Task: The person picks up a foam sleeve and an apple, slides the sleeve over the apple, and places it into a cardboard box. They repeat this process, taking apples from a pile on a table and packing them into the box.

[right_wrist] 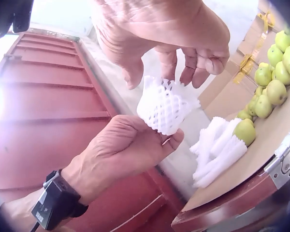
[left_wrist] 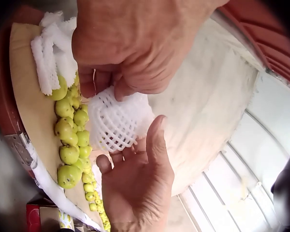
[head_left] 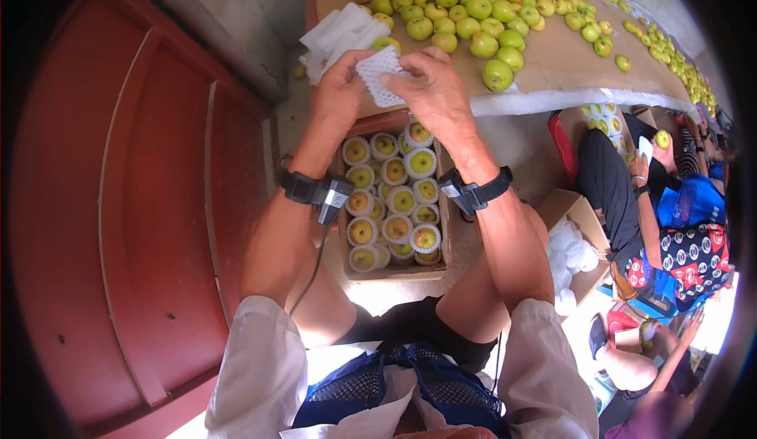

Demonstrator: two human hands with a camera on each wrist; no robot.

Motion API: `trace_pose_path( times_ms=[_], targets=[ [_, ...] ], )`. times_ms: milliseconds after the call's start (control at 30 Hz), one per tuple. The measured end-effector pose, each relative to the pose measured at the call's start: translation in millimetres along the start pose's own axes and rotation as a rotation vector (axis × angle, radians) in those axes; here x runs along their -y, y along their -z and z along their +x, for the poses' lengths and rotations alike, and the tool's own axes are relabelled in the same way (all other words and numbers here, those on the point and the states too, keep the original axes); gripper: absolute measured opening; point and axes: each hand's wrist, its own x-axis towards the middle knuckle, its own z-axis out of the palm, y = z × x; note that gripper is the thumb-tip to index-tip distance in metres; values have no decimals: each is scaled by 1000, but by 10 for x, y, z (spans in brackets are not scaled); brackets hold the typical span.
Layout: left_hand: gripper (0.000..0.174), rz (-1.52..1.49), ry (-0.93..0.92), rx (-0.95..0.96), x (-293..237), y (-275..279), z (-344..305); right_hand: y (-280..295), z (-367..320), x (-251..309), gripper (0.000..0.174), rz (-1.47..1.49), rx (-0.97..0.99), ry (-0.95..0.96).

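Observation:
A white foam fruit net [head_left: 382,76] is held up between both hands, in front of the table edge. My left hand [head_left: 337,90] pinches one end of it between thumb and fingers, as the right wrist view also shows in the left hand [right_wrist: 130,150]. At the other end, the fingertips of my right hand [head_left: 435,96] are right at the net's rim. In the left wrist view, the right hand [left_wrist: 142,188] has its thumb spread apart from the net [left_wrist: 118,121]. Below lies an open carton [head_left: 353,272] of netted apples [head_left: 401,200].
Loose green-yellow apples [head_left: 481,13] cover much of the cardboard-topped table [head_left: 568,72]. A stack of foam nets [head_left: 341,33] lies at its near left corner. A red door [head_left: 102,186] stands at left. On the right are a carton of white nets [head_left: 587,238] and other seated people [head_left: 611,163].

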Motion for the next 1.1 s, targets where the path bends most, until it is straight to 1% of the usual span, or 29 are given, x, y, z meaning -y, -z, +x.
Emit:
trace_pose_path(
  times_ms=[33, 133, 233, 333, 433, 533, 633, 733, 833, 933, 1033, 1100],
  targets=[
    [32, 38, -16, -16, 27, -13, 5, -8, 6, -17, 46, -22, -4, -2],
    [31, 228, -30, -98, -44, -51, -53, -13, 56, -103, 41, 37, -30, 40],
    [28, 521, 8, -115, -174, -71, -96, 82, 91, -41, 34, 475, 169, -201],
    [27, 480, -15, -112, -221, -99, -110, 150, 113, -10, 26, 721, 169, -284],
    [27, 454, -30, -116, -145, -91, -81, 140, 156, -181, 8, 742, 129, -350],
    [28, 456, 8, -142, -145, -111, -88, 165, 153, -139, 9, 671, 133, -395],
    [29, 441, 32, -149, -252, -119, -119, 166, 143, -101, 15, 571, 156, -315],
    [30, 433, 78, -105, -244, -97, -125, 117, 114, -66, 19, 624, 85, -310],
    [31, 396, 121, -89, -250, -98, -132, 103, 88, 91, 21, 642, 75, -274],
    [31, 381, 65, -117, -191, -69, -121, 57, 98, 12, 22, 578, 128, -247],
    [32, 420, 48, -153, -241, -63, -131, 44, 97, -23, 21, 477, 144, -231],
    [33, 355, 85, -133, -188, -47, -114, 22, 114, -126, 19, 613, 172, -323]
  ],
)
